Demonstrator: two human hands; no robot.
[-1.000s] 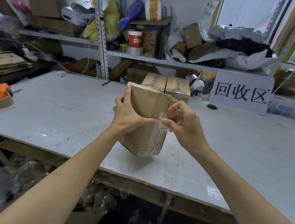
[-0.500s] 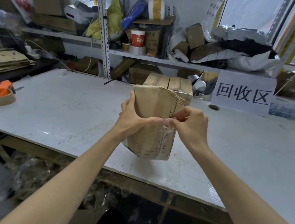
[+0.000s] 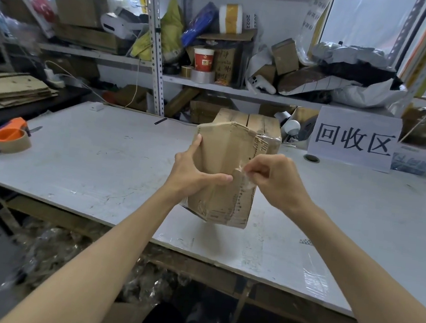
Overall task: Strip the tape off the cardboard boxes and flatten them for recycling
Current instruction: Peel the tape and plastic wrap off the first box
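**Two bare hands peel clear tape from an upright cardboard box over a white table**

Two bare forearms reach forward from the bottom of the view and meet at a worn cardboard box [image 3: 223,152] in the centre. The box is directly ahead of both hands, over the near half of a scuffed white table [image 3: 100,164]. Whether its lowest corner touches the table cannot be told.

The left hand [image 3: 191,175] grips the box's left side, with the thumb laid across the front face and the forefinger pointing up the left edge. The right hand [image 3: 276,180] is at the box's right edge, fingers curled, pinching a crumpled end of clear tape [image 3: 244,182]. The tape is lifted at about mid-height on the front right corner.

The box stands on end, so its long axis runs up and down, leaning slightly. Its broad face is turned toward the viewer, and its top end is partly crushed. The taped seam seems to follow the right edge along that same line. Both hands are about equally near, so the next pull probably runs along the edge while the left hand braces.

At the table's left edge sits an orange tape dispenser [image 3: 11,137], well apart from the hands. Just behind the held box stands a second box [image 3: 248,119]. To the right is a white sign [image 3: 353,139] with large black characters. To the far left lies a stack of flattened cardboard [image 3: 13,89]. Cluttered shelves [image 3: 241,91] fill the back.
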